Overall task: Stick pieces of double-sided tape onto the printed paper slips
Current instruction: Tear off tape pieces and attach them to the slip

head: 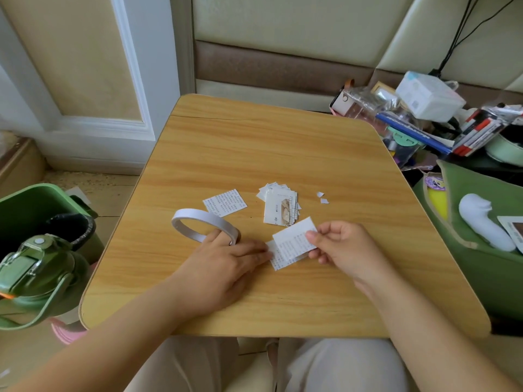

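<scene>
head cam, down onto table [283, 154]

The table [283, 154] is faced in smooth, matt wood-grain laminate. The slips [293, 244] are thin printed paper. The tape roll [198, 219] looks matt, possibly paper-backed.

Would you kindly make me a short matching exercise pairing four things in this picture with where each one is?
Things:
1. tape roll
2. pile of slips
3. green bin
4. slip with tape

Places:
A. on the floor, left of the table
B. between the left hand and right hand
C. mid-table, beyond the right hand
D. around the left hand's finger

Pairs: 1-D, 2-C, 3-A, 4-B
</scene>
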